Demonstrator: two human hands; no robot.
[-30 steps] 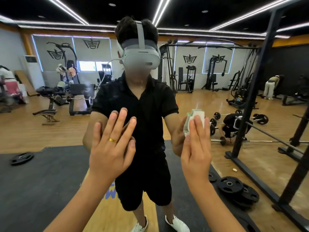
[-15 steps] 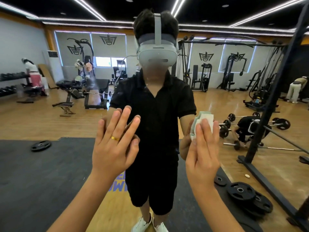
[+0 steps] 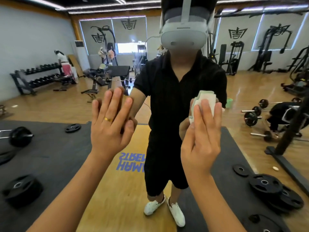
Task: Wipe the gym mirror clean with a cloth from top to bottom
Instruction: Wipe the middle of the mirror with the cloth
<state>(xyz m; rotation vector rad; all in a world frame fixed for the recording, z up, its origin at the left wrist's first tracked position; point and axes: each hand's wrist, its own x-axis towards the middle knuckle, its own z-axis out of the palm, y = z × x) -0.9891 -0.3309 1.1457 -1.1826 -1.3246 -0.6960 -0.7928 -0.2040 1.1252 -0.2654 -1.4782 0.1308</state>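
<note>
right hand (image 3: 200,136): fingers straight, pressing folded white-and-green cloth (image 3: 206,99) flat to large glass gym mirror (image 3: 41,39) | cloth: under and just past fingertips, long axis upright along fingers | left hand (image 3: 110,129): flat on glass alongside, holding nothing | next stroke, likely: down, wristward

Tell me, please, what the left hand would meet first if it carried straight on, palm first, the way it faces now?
The mirror. The left hand has its fingertips almost meeting their own reflection, so it is probably touching the glass or just off it; depth is hard to judge.
</note>
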